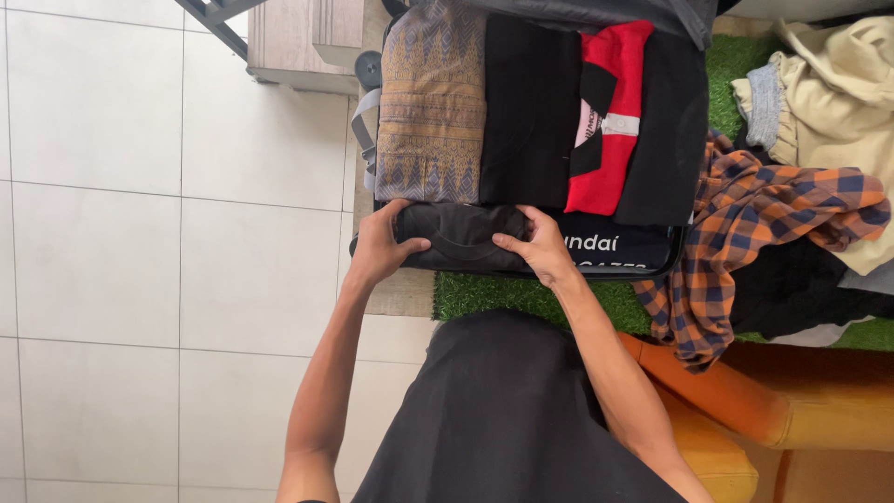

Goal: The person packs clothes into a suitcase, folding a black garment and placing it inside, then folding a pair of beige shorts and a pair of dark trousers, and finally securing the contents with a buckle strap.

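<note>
An open suitcase point(678, 244) lies ahead of me, packed with folded clothes. Both my hands grip a folded black garment point(463, 236) at its near edge. My left hand point(379, 244) holds the garment's left end and my right hand point(537, 244) holds its right end. Behind it in the case lie a gold patterned cloth point(430, 107), a black garment point(531, 107), a red and black shirt point(607, 116) and another black piece point(666, 130).
An orange and navy checked shirt point(754, 219) and a cream garment point(833, 102) are piled to the right on green artificial turf point(484, 296). An orange cushion point(792, 401) sits at the lower right. White floor tiles point(140, 261) fill the left.
</note>
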